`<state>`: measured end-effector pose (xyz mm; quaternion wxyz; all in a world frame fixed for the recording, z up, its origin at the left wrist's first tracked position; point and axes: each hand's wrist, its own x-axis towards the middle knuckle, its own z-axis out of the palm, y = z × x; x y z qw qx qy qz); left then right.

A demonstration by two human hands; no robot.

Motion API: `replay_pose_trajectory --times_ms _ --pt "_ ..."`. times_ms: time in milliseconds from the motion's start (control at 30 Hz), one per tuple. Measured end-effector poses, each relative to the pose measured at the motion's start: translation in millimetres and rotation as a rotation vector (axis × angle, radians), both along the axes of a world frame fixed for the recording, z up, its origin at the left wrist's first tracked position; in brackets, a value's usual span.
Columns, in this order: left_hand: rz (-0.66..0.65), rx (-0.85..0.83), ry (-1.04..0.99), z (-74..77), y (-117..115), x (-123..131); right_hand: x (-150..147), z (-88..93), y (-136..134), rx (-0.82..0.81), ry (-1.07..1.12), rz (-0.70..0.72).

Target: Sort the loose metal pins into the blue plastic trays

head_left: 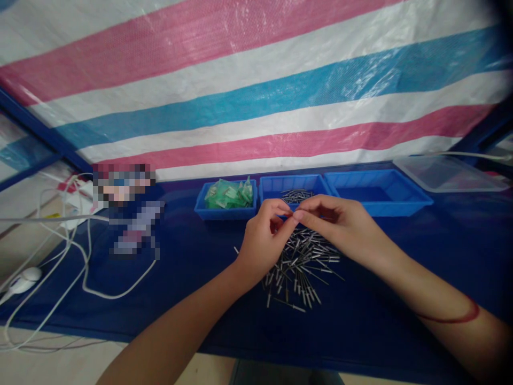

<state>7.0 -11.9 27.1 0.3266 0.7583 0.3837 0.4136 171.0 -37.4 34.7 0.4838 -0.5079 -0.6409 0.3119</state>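
Note:
My left hand [260, 243] and my right hand [347, 224] meet fingertip to fingertip above a loose pile of metal blind rivets [306, 262]. Both thumbs and forefingers are pinched together. Whatever sits between them is too small and too covered to make out. The rivets, thin pins with thicker silvery ends, lie in all directions on the blue tabletop [192, 299]. Just beyond my fingers stands a blue bin [263, 191] with more rivets [297, 196] in it; my hands partly cover its front.
To the left is a smaller blue bin [224, 215] of green packets [228, 193]. A wide blue bin [401, 209] and a clear plastic sheet or lid [449, 174] are at the right. White cables [86, 256] tangle at far left. A striped tarp [256, 115] hangs behind.

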Motion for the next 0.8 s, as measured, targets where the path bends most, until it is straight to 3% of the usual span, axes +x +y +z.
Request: replay_pose_trajectory --times_ms 300,467,700,800 --pt "-0.057 0.037 0.182 1.1 2.2 -4.4 -3.7 2.5 -4.0 0.073 -0.019 -0.032" --pt "-0.061 0.042 0.144 3.0 6.0 -7.2 1.2 0.7 -1.1 0.116 -0.058 -0.028" --pt "-0.026 -0.028 0.111 11.9 10.1 -11.7 2.6 4.7 -1.9 0.266 -0.334 -0.057" --pt "0.028 -0.044 0.057 22.5 16.6 -18.8 8.4 5.3 2.7 0.385 -0.472 -0.153"
